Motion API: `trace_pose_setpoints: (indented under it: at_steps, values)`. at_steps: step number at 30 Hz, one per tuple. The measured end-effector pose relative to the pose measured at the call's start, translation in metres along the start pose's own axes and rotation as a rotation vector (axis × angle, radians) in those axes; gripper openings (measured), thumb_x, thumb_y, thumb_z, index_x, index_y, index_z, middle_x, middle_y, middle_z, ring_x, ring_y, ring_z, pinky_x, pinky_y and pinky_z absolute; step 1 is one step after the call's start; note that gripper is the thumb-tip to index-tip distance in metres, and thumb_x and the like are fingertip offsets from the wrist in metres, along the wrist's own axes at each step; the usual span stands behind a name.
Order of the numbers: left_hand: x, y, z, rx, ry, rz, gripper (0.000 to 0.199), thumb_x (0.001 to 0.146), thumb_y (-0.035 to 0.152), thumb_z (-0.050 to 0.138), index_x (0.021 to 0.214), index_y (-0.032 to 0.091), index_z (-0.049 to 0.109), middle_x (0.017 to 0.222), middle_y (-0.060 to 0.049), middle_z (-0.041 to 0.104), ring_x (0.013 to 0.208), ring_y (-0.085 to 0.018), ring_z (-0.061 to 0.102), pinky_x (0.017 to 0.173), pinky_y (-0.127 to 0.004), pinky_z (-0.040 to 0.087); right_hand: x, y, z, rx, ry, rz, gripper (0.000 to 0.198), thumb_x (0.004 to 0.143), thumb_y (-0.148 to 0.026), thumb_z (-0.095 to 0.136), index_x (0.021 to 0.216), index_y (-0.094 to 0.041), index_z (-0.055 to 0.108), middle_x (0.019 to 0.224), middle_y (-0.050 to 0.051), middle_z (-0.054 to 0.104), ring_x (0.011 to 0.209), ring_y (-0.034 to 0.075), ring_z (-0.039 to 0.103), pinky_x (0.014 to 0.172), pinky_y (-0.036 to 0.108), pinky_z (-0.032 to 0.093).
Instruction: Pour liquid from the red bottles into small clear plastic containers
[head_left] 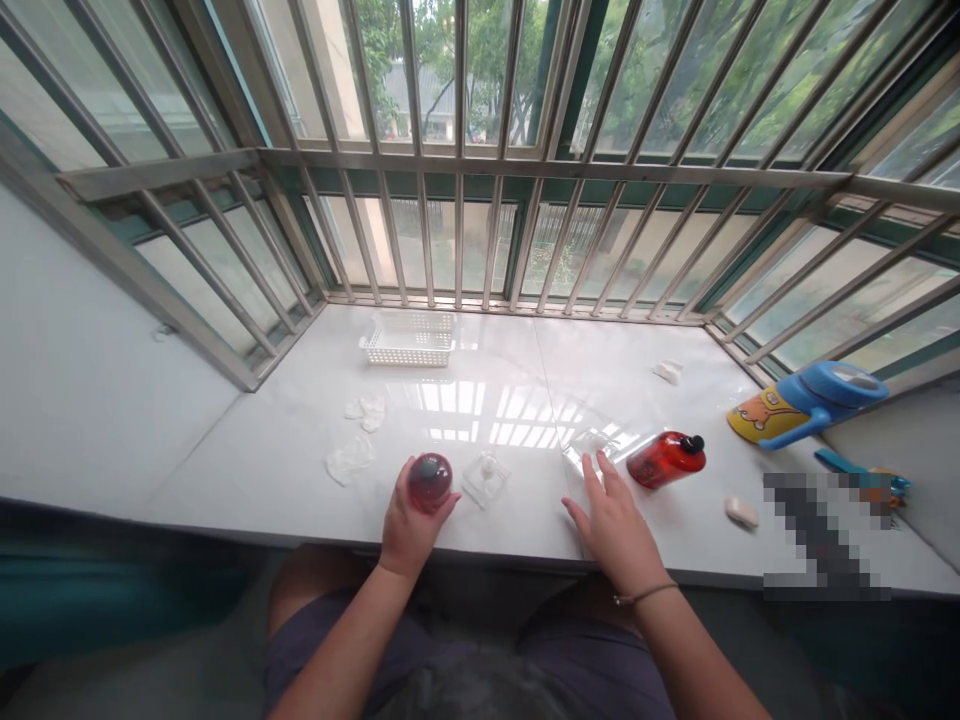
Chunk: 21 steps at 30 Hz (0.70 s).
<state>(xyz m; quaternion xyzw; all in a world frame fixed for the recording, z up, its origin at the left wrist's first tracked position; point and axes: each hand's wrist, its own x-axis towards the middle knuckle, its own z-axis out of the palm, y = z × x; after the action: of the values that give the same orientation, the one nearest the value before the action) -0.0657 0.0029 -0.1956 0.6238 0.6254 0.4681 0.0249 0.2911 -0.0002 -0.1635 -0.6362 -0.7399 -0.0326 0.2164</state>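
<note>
My left hand [409,530] is wrapped round a red bottle with a dark cap [430,482], seen from above near the front of the white counter [300,460]. Just right of it lies a small clear square plastic piece [486,478]. My right hand [615,530] has its fingers spread and holds nothing. Its fingertips are over a clear plastic packet [585,455], partly hidden by them; whether they touch it I cannot tell. Beyond that hand, to the right, is a second red bottle [661,462] with a black cap.
A white perforated basket [409,355] sits at the back left. Crumpled tissues [349,460] lie left of my left hand, another tissue [667,372] at the back right. A blue and yellow cup [795,405], a small pale object [741,513] and a blue strap [844,462] are on the right.
</note>
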Motion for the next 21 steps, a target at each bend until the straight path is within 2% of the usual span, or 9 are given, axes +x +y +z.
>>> trace_pose_setpoints:
  at_steps: [2,6,12,15,18,21]
  values:
    - [0.0,0.0,0.0,0.006,-0.007,-0.007,0.098,0.084,0.061,0.086,0.159,0.017,0.04,0.145,-0.025,0.068,0.127,-0.04,0.074,0.1,-0.053,0.067,0.008,0.007,0.007,-0.003,-0.04,0.022,0.074,0.107,-0.047,0.05,0.17,-0.017,0.029,0.174,0.023,0.029,0.153,0.045,0.043,0.121,0.061,0.046]
    - [0.0,0.001,-0.001,0.012,-0.016,-0.03,0.098,0.084,0.061,0.086,0.159,0.018,0.04,0.144,-0.024,0.069,0.124,-0.041,0.076,0.099,-0.053,0.067,0.042,0.014,0.012,-0.003,-0.101,0.076,0.074,0.106,-0.042,0.049,0.17,-0.012,0.029,0.176,0.023,0.027,0.159,0.041,0.038,0.128,0.055,0.039]
    - [0.001,0.003,-0.001,0.003,-0.05,-0.033,0.1,0.086,0.06,0.085,0.163,0.018,0.035,0.148,-0.025,0.067,0.127,-0.041,0.074,0.098,-0.053,0.068,0.105,0.026,0.012,0.082,-0.243,0.247,0.079,0.102,-0.041,0.053,0.171,-0.01,0.028,0.18,0.021,0.018,0.159,0.04,0.039,0.126,0.053,0.043]
    - [0.003,0.004,-0.001,-0.022,-0.066,-0.035,0.102,0.087,0.06,0.083,0.165,0.019,0.031,0.151,-0.025,0.064,0.131,-0.04,0.072,0.101,-0.053,0.067,0.114,0.03,0.01,0.124,-0.252,0.257,0.088,0.101,-0.044,0.056,0.171,-0.005,0.021,0.181,0.024,0.014,0.163,0.038,0.032,0.128,0.05,0.04]
    - [0.007,0.006,-0.002,-0.059,-0.083,-0.023,0.104,0.09,0.059,0.081,0.169,0.021,0.024,0.163,-0.024,0.053,0.145,-0.04,0.061,0.114,-0.055,0.059,0.091,0.024,0.001,0.144,-0.155,0.256,0.088,0.104,-0.049,0.051,0.17,-0.002,0.018,0.179,0.028,0.016,0.166,0.037,0.026,0.129,0.052,0.038]
    - [0.01,0.005,0.0,-0.068,-0.078,-0.019,0.11,0.092,0.059,0.078,0.173,0.021,0.014,0.174,-0.025,0.035,0.158,-0.041,0.045,0.125,-0.059,0.048,0.047,0.013,-0.013,0.152,0.167,0.175,0.07,0.106,-0.048,0.052,0.165,-0.012,0.038,0.171,0.023,0.038,0.161,0.037,0.034,0.13,0.057,0.034]
